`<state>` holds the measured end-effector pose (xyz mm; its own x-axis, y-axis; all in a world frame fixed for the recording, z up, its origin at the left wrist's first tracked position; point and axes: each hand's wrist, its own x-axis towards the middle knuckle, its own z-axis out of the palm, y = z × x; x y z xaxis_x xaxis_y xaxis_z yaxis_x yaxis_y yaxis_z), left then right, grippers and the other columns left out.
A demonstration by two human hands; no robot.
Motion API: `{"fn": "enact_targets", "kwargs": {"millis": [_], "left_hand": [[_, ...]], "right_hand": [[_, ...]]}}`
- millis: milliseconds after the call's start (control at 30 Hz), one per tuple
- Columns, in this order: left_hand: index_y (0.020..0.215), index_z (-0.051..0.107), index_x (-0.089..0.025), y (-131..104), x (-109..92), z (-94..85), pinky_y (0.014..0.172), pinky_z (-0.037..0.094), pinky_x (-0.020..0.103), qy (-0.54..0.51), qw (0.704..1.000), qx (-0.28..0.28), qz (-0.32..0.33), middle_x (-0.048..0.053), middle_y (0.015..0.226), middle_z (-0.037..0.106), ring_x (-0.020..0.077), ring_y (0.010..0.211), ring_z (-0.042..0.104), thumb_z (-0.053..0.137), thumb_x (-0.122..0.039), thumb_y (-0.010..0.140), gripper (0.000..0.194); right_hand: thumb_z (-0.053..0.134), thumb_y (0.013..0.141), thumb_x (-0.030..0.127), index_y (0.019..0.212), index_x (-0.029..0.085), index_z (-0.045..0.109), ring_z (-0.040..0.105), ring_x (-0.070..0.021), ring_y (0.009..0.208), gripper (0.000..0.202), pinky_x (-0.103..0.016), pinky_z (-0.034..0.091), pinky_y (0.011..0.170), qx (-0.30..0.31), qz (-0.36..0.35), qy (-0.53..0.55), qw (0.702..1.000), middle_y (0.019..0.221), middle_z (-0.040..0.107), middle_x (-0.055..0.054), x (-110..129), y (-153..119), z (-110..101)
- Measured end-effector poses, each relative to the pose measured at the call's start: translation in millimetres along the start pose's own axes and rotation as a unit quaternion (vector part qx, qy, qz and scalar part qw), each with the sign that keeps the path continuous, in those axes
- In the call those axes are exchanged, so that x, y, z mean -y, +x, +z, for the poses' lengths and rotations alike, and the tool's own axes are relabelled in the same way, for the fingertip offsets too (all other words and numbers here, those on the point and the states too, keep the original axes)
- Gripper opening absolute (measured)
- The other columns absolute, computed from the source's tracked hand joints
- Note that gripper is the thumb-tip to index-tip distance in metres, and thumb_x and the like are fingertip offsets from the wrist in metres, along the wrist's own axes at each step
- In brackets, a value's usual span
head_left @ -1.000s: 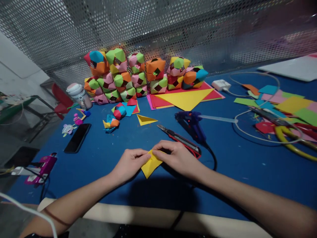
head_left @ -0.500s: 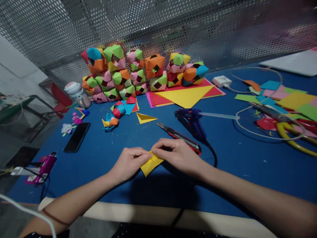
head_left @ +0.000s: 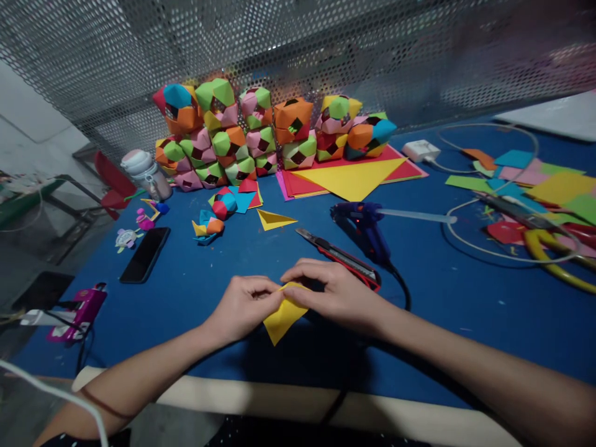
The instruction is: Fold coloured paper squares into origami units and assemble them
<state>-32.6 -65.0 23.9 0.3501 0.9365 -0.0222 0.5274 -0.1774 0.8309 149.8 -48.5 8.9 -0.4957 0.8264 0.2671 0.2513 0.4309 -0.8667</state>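
A small piece of yellow paper is pinched between both hands above the near part of the table, one corner pointing down toward me. My left hand grips its left edge between thumb and fingers. On the upper right side, my right hand holds it the same way, covering part of it. Just behind my right hand lies a red and black utility knife. A folded yellow paper triangle rests farther back, left of the knife.
A blue glue gun with its cord stands right of the knife. Paper balls are stacked along the mesh wall. Paper scraps and yellow-handled scissors lie at right. A phone and a bottle are at left.
The yellow paper has opened out and now hangs larger and lower between the hands. My right fingers have shifted slightly on it; the left hand is nearly unmoved.
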Motion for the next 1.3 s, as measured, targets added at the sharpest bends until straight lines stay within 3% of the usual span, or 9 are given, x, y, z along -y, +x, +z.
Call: {"fn": "enact_targets", "kwargs": {"millis": [267,500,700,767,1000,1300], "left_hand": [[0.076,0.070,-0.014,0.2,5.5,-2.9,0.050,0.035,0.019,0.069,0.996,0.046,0.022,0.001,0.066,0.063,0.0090,0.057,0.048,0.056,-0.029,0.081,0.021],[0.075,0.070,-0.014,0.8,5.9,-3.1,0.051,0.036,0.020,0.092,0.995,0.007,0.036,0.001,0.064,0.063,0.0090,0.056,0.050,0.057,-0.022,0.080,0.016],[0.084,0.070,-0.014,1.0,6.5,-4.8,0.064,0.046,0.022,0.060,0.982,-0.124,0.125,0.005,0.079,0.068,0.0124,0.071,0.061,0.055,-0.015,0.081,0.016],[0.081,0.070,-0.015,1.5,5.0,-5.4,0.062,0.045,0.022,0.047,0.981,-0.148,0.120,0.004,0.077,0.067,0.0122,0.070,0.060,0.056,-0.017,0.080,0.015],[0.081,0.068,-0.013,7.2,8.4,-0.2,0.054,0.043,0.019,-0.078,0.989,-0.111,-0.054,0.001,0.071,0.065,0.0097,0.060,0.055,0.062,-0.026,0.074,0.016],[0.077,0.065,-0.013,10.3,20.9,5.9,0.054,0.040,0.019,-0.012,0.993,-0.108,-0.035,0.000,0.068,0.063,0.0096,0.059,0.052,0.059,-0.026,0.075,0.015]], "right_hand": [[0.049,0.087,0.017,0.076,0.016,0.064,0.056,-0.0129,0.066,0.019,-0.025,0.044,0.061,-0.027,-0.105,-0.069,0.992,0.070,0.062,-0.003,-8.0,-5.0,6.5],[0.048,0.088,0.017,0.079,0.015,0.063,0.056,-0.0142,0.066,0.018,-0.028,0.045,0.062,-0.057,-0.157,-0.097,0.981,0.070,0.062,-0.005,-11.2,-3.9,10.4],[0.056,0.083,0.019,0.104,0.015,0.059,0.059,-0.0153,0.079,0.022,-0.030,0.050,0.072,-0.095,-0.083,-0.051,0.991,0.092,0.063,-0.008,-11.2,-2.3,8.0],[0.057,0.083,0.021,0.104,0.016,0.058,0.059,-0.0155,0.079,0.022,-0.031,0.050,0.073,-0.111,-0.065,-0.051,0.990,0.094,0.062,-0.007,-9.3,-2.3,7.1],[0.049,0.085,0.027,0.089,0.017,0.062,0.056,-0.0143,0.067,0.017,-0.026,0.044,0.060,-0.048,0.066,-0.008,0.997,0.077,0.064,-0.002,-5.4,0.2,6.6],[0.050,0.083,0.030,0.087,0.016,0.062,0.048,-0.0124,0.060,0.019,-0.025,0.037,0.055,-0.039,0.082,0.016,0.996,0.069,0.057,0.000,-14.1,0.4,13.4]]}}
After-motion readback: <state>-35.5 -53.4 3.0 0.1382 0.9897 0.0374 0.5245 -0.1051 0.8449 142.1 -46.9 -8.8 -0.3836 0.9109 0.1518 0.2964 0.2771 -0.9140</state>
